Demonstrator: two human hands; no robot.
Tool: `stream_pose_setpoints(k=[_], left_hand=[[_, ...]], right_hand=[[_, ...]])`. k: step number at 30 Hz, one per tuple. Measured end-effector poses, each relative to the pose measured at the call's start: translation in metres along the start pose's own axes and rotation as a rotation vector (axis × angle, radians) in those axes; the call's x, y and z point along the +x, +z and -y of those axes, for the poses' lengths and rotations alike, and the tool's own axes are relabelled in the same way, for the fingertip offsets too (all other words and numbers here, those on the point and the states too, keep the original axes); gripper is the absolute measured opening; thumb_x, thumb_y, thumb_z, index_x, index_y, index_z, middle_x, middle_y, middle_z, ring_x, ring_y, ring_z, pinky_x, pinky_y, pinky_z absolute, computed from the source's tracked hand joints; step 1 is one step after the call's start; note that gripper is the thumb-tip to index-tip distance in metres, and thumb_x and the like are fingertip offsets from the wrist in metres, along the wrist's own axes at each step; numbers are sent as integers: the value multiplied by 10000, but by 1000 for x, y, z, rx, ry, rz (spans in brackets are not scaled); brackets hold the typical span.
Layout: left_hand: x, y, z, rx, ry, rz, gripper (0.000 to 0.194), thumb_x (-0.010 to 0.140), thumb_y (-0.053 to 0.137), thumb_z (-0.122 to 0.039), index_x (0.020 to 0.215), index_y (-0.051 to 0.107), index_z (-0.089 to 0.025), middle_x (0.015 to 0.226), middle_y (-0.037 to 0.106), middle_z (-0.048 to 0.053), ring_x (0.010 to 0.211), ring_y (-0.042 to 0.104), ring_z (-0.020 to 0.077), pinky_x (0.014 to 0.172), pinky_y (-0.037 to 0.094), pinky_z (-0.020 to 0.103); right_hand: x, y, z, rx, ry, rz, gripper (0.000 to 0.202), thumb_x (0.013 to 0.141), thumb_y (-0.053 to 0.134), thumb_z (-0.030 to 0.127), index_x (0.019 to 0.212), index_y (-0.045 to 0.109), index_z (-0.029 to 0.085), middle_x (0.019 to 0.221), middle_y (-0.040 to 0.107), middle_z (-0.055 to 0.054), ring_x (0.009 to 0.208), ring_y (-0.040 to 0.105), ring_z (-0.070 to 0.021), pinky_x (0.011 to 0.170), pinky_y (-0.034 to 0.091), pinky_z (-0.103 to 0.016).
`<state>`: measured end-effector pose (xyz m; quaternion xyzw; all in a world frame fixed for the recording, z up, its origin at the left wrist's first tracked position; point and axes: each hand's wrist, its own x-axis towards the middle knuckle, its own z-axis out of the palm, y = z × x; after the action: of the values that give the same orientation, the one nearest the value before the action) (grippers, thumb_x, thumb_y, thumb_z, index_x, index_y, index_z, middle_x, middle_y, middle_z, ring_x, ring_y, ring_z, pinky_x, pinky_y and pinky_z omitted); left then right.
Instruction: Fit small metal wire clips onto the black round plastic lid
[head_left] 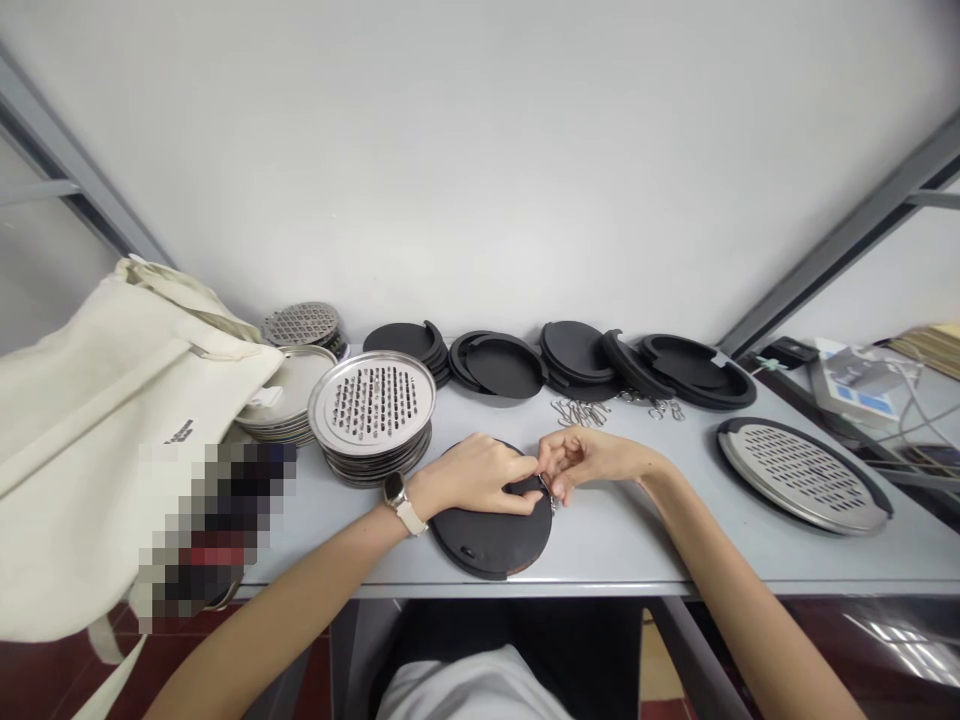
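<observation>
A black round disc [487, 547] lies on the table in front of me. My left hand [480, 475], with a watch on its wrist, rests over the disc, thumb and index finger closing at its right edge. At that same edge my right hand [581, 462] pinches a small metal ring or hook [547, 487]. Its exact shape is partly hidden by the fingertips. Behind my right hand lies a pile of similar small metal hooks [583, 413], with a few more metal rings [666, 409] to their right.
Perforated metal grater plates [373, 405] are stacked left of the disc. Black round holders [577, 350] line the wall. A grater plate in a black rim [806, 475] sits at right. A cream bag [90, 430] covers the table's left end.
</observation>
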<state>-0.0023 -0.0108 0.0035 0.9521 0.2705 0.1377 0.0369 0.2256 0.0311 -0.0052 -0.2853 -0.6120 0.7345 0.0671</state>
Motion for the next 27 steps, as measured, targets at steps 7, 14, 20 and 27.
stream_pose_setpoints(k=[7, 14, 20, 27], left_hand=[[1, 0, 0, 1, -11, 7, 277, 853, 530, -421, 720, 544, -178, 632, 605, 0, 580, 578, 139, 515, 279, 268], [1, -1, -1, 6, -10, 11, 245, 855, 523, -403, 761, 561, -179, 647, 615, 10, 586, 580, 148, 515, 289, 261], [2, -1, -1, 4, -13, 16, 252, 847, 534, -407, 741, 555, -180, 643, 608, 9, 591, 583, 151, 517, 300, 263], [2, -1, -1, 4, -5, 18, 224, 852, 525, -387, 758, 554, -187, 648, 604, 3, 587, 572, 145, 530, 297, 256]], right_hand=[[4, 0, 0, -32, -23, -17, 296, 638, 815, 261, 845, 656, 121, 720, 712, -20, 633, 661, -123, 598, 523, -241], [5, 1, 2, -18, -30, -12, 318, 632, 816, 242, 871, 637, 134, 727, 698, 0, 667, 658, -123, 652, 524, -261], [5, 0, -2, -33, -61, -31, 310, 648, 808, 282, 784, 569, 138, 693, 693, -1, 647, 663, -124, 599, 514, -244], [6, 0, -4, -19, -55, -36, 319, 667, 798, 301, 778, 544, 142, 686, 704, -8, 600, 652, -118, 577, 521, -250]])
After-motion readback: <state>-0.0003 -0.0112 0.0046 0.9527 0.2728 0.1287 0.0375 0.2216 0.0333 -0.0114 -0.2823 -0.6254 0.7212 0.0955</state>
